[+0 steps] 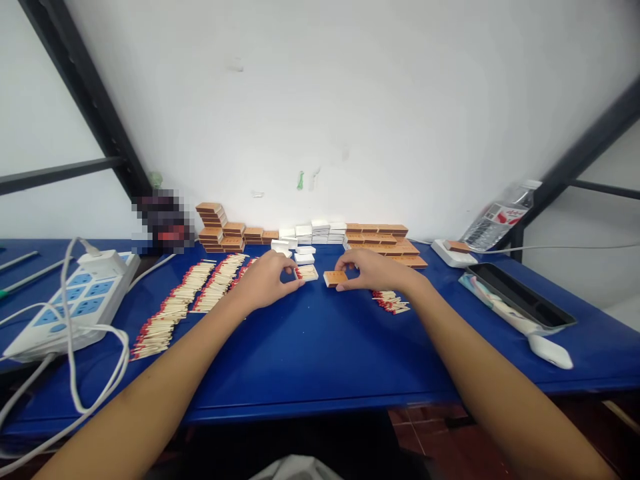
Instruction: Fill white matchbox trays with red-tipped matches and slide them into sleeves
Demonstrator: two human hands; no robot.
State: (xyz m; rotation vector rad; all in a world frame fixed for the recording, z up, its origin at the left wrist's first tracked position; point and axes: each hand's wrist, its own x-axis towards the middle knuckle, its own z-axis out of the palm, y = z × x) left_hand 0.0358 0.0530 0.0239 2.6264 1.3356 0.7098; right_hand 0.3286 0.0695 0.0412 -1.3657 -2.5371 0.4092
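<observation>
Between the thumb and fingers of my left hand point(267, 280) is a white matchbox tray point(311, 277) with red-headed matches in it. My right hand point(367, 269) grips a brown matchbox sleeve point(334, 279) by its right end. A small gap separates the tray from the sleeve, both at about the same height over the table. Rows of loose matches point(173, 310) lie left of my left hand, some hidden behind it. A smaller heap of matches point(393, 302) lies beneath my right wrist. White trays point(320, 230) are stacked behind my hands.
Brown matchboxes stand in stacks at the back left point(213, 233) and back right point(385, 243) of the blue table point(300, 360). A power strip point(83, 300) with cables occupies the left side. On the right are a plastic bottle point(503, 217), a black tray point(520, 293) and a white case point(550, 351).
</observation>
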